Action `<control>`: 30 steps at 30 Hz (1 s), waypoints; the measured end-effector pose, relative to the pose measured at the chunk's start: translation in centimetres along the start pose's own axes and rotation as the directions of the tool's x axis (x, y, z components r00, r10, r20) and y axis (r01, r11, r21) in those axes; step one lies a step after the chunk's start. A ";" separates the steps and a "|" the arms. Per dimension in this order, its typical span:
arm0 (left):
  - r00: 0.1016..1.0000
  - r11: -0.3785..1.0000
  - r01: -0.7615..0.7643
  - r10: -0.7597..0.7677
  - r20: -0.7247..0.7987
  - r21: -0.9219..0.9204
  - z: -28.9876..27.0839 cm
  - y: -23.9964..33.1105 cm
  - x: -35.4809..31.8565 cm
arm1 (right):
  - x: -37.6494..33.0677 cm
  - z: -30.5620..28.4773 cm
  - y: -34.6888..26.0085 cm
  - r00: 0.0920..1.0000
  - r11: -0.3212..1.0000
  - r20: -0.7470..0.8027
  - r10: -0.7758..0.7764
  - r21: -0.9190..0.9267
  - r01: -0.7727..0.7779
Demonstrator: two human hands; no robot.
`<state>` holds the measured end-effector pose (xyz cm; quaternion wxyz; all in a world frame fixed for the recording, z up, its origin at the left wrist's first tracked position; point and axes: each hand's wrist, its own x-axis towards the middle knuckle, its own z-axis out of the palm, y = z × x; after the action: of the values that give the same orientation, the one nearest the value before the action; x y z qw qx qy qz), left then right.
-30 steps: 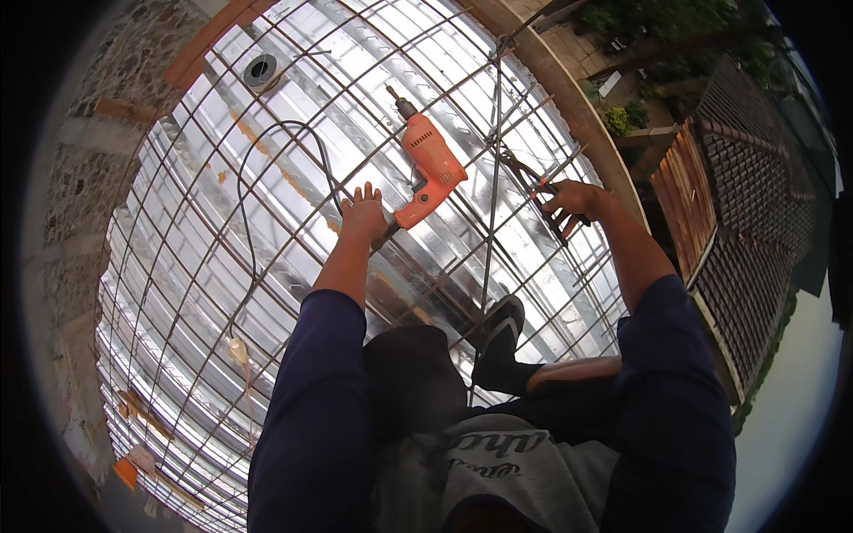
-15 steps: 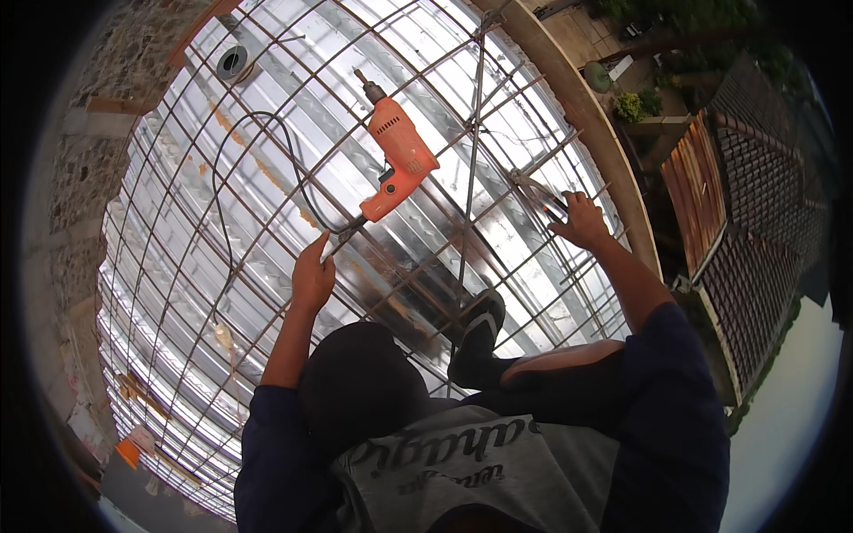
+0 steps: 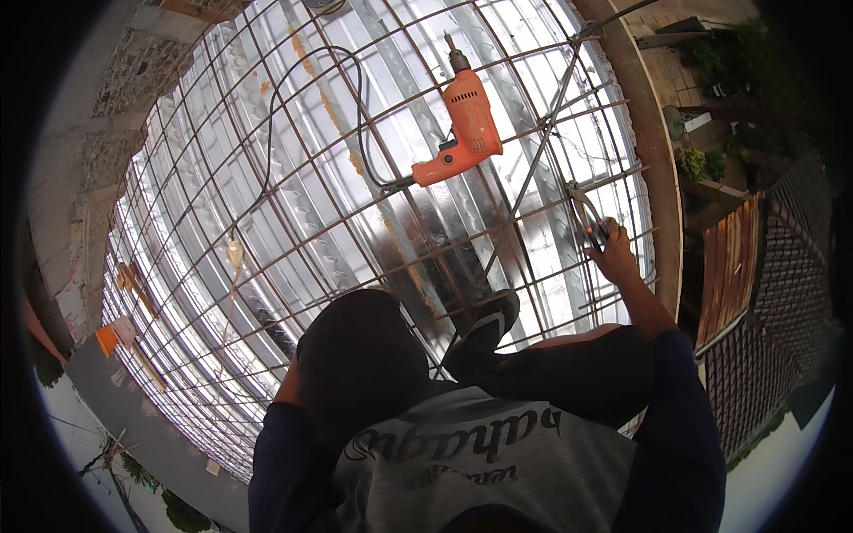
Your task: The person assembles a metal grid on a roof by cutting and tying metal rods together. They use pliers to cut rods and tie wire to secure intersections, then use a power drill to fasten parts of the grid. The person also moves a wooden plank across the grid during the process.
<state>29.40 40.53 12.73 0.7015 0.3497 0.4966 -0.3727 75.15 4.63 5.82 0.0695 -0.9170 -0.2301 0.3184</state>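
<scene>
My right hand [image 3: 613, 255] is closed round the handles of a pair of pincers [image 3: 584, 210], whose jaws touch a crossing of the steel bar mesh [image 3: 524, 213] near its right edge. My left forearm [image 3: 288, 387] passes behind my dark-clad knee [image 3: 360, 355], which hides the left hand. An orange electric drill [image 3: 471, 115] lies on the mesh ahead of me, bit pointing away. Its black cord [image 3: 362, 107] loops off to the left.
Ribbed shiny metal sheeting [image 3: 418, 231] lies under the mesh. My shoe [image 3: 487, 333] rests on the bars. A pale cord connector [image 3: 235, 253] is to the left. A concrete edge [image 3: 662, 178] runs along the right, with tiled roofs [image 3: 782, 266] beyond. A stone wall [image 3: 133, 71] stands at left.
My left hand has drawn back from the mesh beside the drill's cord and gone behind my knee. The right hand stays on the pincers. The view has turned, shifting the drill up and right.
</scene>
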 end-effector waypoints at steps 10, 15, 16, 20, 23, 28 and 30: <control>0.994 0.987 -0.031 0.014 -0.106 -0.159 2.7 -0.5 -4.6 | 0.1 -0.5 0.2 0.996 0.997 0.060 0.064 -0.044 -0.061; 0.992 0.976 -0.032 0.005 -0.129 -0.214 3.6 0.4 -5.5 | 0.9 0.2 0.9 0.968 0.965 0.138 0.211 -0.187 -0.184; 0.991 0.975 -0.038 0.008 -0.137 -0.220 3.8 0.8 -5.7 | 0.9 0.6 1.0 0.971 0.962 0.093 0.219 -0.185 -0.199; 0.990 0.959 -0.016 -0.024 -0.139 -0.283 4.2 1.3 -6.1 | 0.9 0.9 1.5 0.970 0.960 0.086 0.226 -0.187 -0.207; 0.988 0.941 -0.001 -0.052 -0.146 -0.339 3.9 1.5 -6.6 | 0.4 0.8 0.7 0.982 0.973 0.039 0.187 -0.144 -0.180; 0.987 0.887 0.015 -0.088 -0.138 -0.461 2.2 2.0 -7.8 | 0.9 2.0 2.0 0.983 0.974 -0.020 0.185 -0.132 -0.186; 0.978 0.896 -0.138 0.055 -0.202 -0.422 2.2 3.7 -8.8 | 1.0 2.4 2.2 0.983 0.976 -0.021 0.180 -0.123 -0.181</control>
<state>31.61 41.94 22.22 0.7302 0.2422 0.6119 -0.1835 75.22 3.08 2.72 -0.0159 -0.9382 -0.1648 0.3038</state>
